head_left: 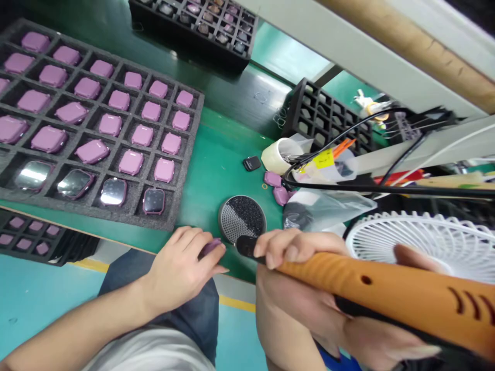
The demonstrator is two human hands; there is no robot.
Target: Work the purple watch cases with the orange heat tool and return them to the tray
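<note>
At the table's front edge, my left hand [183, 268] is closed on a small purple watch case [211, 247], partly hidden by the fingers. My right hand [305, 304] grips an orange electric screwdriver [332, 270] with a black nose. The nose points at the lower rim of a round screw tray [242, 219]; I cannot tell whether they touch. One half of that tray is dimpled metal, the other holds tiny dark pieces. To the left, a grey foam tray [181, 190] carries rows of purple watch cases; several in the front row show dark, shiny faces.
Behind the round tray lie a small black watch-like piece [252, 163], two purple cases [273, 179] and a white cup of tools [275, 156]. A black cable [328, 184] crosses the right side above a white fan [410, 242]. More black trays [240, 62] stand at the back.
</note>
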